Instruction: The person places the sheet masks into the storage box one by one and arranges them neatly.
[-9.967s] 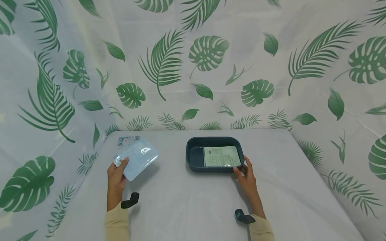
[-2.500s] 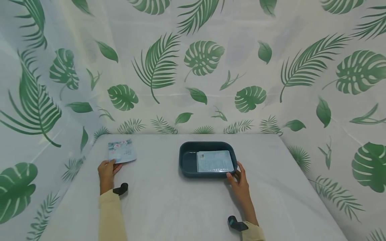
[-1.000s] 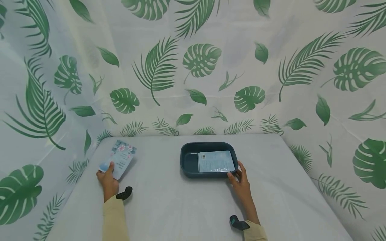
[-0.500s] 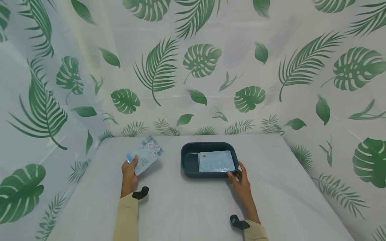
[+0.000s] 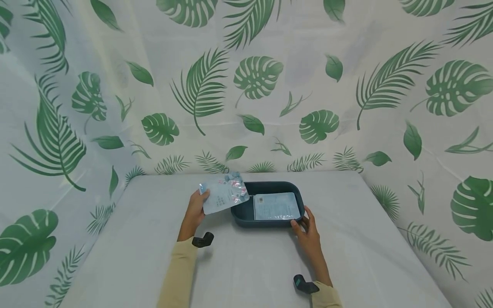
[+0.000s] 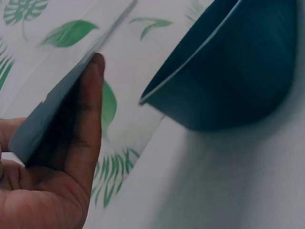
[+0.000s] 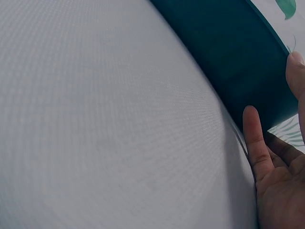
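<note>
In the head view my left hand pinches a pale-blue, flower-printed sheet-mask packet by its left end. The packet tilts above the table, and its right end overlaps the left end of the dark-teal tray. Seen edge-on in the left wrist view, the packet lies between thumb and fingers, apart from the tray wall. Another light-blue packet, printed with text and a barcode, lies flat inside the tray on the right. My right hand holds the tray's front right corner, thumb at the rim.
A white cloth covers the table under the tray. Leaf-printed fabric rises behind and along both sides. Each wrist carries a small black camera, such as the left wrist camera.
My left hand has lifted the floral packet from the table's left side and carried it right to the tray. Ten seconds ago a green packet showed in the tray; now a light-blue one does.
</note>
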Demonstrator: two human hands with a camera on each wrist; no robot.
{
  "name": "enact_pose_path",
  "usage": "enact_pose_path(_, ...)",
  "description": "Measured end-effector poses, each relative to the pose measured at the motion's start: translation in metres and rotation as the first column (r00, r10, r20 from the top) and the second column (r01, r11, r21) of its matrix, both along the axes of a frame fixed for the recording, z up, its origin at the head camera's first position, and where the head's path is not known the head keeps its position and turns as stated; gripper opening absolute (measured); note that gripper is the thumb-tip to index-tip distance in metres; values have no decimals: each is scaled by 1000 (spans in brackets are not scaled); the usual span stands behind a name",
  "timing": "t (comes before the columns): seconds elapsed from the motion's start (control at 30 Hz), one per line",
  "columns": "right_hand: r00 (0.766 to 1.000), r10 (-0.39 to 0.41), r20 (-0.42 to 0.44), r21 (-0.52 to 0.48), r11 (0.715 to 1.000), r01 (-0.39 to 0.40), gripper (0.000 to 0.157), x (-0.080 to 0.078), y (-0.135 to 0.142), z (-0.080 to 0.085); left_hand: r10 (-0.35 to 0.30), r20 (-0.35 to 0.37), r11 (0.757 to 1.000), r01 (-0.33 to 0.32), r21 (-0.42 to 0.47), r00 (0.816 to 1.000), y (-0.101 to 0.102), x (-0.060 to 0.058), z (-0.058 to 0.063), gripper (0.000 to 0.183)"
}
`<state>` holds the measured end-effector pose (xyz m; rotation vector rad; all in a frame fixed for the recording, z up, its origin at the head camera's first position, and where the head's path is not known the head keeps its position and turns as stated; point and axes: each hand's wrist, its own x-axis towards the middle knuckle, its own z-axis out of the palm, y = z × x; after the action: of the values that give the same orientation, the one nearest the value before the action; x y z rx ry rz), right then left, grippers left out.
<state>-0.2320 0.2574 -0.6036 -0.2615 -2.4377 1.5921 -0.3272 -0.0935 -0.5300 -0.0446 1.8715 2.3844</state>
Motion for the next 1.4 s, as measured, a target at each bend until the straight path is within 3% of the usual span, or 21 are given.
enact_pose_path(0.2, 1000, 9, 7, -16, 1000, -9, 82, -1, 1, -1, -99, 1, 990, 99, -96, 995, 23, -3, 4, 43)
enact_pose_path(0.37, 1000, 11, 0, -25, 1000, -11, 81, -1, 2, -2, -141, -30, 980, 136, -144, 989, 37, -4, 6, 45)
enact_pose_path(0.67, 1000, 5, 13, -17, 1000, -5, 81, 0, 5, -4, -110, -4, 949, 103, -298, 994, 59, -4, 4, 42)
enact_pose_path(0.93, 1000, -11, 4, -12, 1000, 11, 82, -1, 3, -6, -167, -60, 910, 130, -393, 984, 75, 2, 4, 39)
enact_pose_path(1.23, 1000, 17, -15, -21, 1000, -17, 79, 2, -1, -4, -102, -48, 871, 66, -486, 994, 83, 8, -1, 44)
enact_pose_path(1.4, 1000, 11, -21, -14, 1000, -11, 79, 3, 6, -1, -78, -75, 824, 22, -566, 994, 92, 6, 0, 59)
